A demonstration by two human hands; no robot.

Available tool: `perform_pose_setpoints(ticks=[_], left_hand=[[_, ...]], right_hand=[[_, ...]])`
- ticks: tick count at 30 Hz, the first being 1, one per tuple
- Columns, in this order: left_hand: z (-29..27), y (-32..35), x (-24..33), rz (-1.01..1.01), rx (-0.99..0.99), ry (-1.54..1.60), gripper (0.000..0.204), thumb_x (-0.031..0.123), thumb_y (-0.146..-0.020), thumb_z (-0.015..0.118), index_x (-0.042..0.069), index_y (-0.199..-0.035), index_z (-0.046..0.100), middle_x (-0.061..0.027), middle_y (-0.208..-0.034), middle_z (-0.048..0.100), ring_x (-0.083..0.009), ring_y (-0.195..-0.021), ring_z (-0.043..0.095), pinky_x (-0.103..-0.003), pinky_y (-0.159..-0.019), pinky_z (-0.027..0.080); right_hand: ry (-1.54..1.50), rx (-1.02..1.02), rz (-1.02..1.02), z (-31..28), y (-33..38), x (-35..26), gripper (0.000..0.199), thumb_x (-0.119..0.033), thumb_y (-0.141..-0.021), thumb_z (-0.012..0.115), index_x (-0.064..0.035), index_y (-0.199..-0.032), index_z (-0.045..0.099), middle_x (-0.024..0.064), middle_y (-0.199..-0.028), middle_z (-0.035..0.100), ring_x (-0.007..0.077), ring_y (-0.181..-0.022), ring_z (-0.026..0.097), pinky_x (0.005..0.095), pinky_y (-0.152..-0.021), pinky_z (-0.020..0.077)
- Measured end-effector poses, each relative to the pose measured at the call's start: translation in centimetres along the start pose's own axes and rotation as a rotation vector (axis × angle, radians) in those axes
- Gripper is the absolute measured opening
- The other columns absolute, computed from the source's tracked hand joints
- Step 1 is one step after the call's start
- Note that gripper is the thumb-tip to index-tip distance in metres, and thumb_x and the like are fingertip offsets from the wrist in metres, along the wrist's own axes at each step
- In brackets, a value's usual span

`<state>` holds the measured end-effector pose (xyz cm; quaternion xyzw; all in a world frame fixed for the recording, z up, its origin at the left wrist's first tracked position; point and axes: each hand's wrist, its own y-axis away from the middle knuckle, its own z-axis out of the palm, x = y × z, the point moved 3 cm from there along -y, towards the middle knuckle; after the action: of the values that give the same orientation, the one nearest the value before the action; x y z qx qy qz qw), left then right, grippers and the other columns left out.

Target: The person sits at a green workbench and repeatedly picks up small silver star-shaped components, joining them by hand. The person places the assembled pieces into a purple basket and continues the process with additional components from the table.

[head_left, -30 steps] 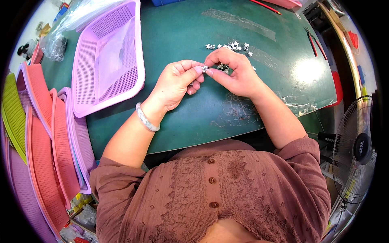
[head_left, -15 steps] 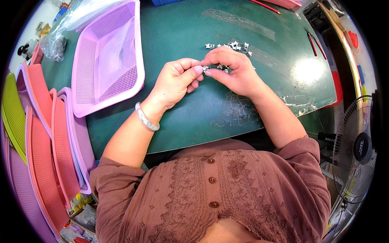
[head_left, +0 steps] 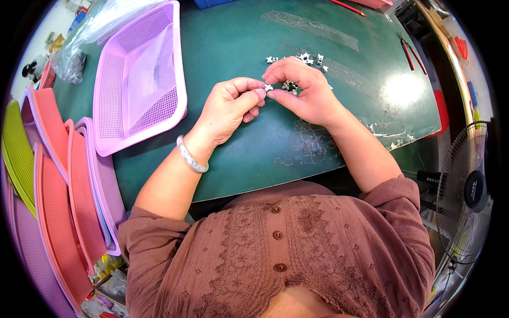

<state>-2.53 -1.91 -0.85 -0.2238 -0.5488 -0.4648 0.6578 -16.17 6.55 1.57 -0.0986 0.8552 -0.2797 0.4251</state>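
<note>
Over the green table [head_left: 233, 164], my left hand [head_left: 235, 102] pinches a small white and dark piece [head_left: 268, 88] between thumb and fingertips. My right hand [head_left: 302, 87] curves in from the other side, its thumb tip at the same piece and its index finger arched above it. Whether the right fingertips also grip it is too small to tell. Beneath and beside the right hand lie loose pieces of the same kind [head_left: 289, 86]. More small white pieces [head_left: 305, 58] are scattered just beyond that hand.
A purple perforated basket [head_left: 177, 114] with a clear plastic sheet inside stands at the left. Stacked pink, green and purple baskets [head_left: 63, 175] crowd the table's left side. Red-handled pliers [head_left: 408, 55] and a red pen [head_left: 347, 7] lie far right. A black fan [head_left: 461, 196] stands at right.
The right index finger has lifted a little off the small piece, leaving more of it showing. Both hands otherwise stay in place.
</note>
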Motion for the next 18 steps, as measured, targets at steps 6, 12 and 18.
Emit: perform_pose_setpoints(ticks=[6, 12, 18], left_hand=[[-0.06, -0.08, -0.19, -0.015, 0.004, 0.007, 0.012, 0.01, -0.085, 0.056, 0.002, -0.093, 0.059, 0.0001, -0.071, 0.056, -0.0044, -0.056, 0.048, -0.016, -0.048, 0.038], [-0.1, -0.15, -0.32, -0.014, -0.008, 0.02, 0.012, 0.011, -0.085, 0.056, 0.002, -0.093, 0.059, 0.0001, -0.072, 0.056, -0.0045, -0.056, 0.048, -0.016, -0.048, 0.038], [0.03, -0.04, -0.17, -0.01, -0.011, 0.031, 0.013, 0.01, -0.084, 0.057, 0.001, -0.094, 0.059, -0.0002, -0.072, 0.056, -0.0048, -0.056, 0.047, -0.016, -0.048, 0.037]], right_hand=[[0.015, 0.003, -0.024, 0.03, 0.0, -0.04, 0.018, 0.0, -0.065, 0.065, -0.0045, -0.081, 0.057, 0.0061, -0.086, 0.06, 0.0244, -0.084, 0.056, 0.0319, -0.072, 0.0458], [0.036, 0.004, -0.03, 0.02, -0.04, -0.15, 0.018, -0.001, -0.065, 0.065, -0.0047, -0.081, 0.057, 0.0063, -0.085, 0.06, 0.0246, -0.083, 0.056, 0.032, -0.072, 0.0457], [0.091, -0.039, -0.048, -0.13, -0.06, -0.34, 0.021, 0.001, -0.066, 0.066, -0.0034, -0.085, 0.057, 0.0083, -0.089, 0.06, 0.0229, -0.085, 0.057, 0.0307, -0.073, 0.0461]])
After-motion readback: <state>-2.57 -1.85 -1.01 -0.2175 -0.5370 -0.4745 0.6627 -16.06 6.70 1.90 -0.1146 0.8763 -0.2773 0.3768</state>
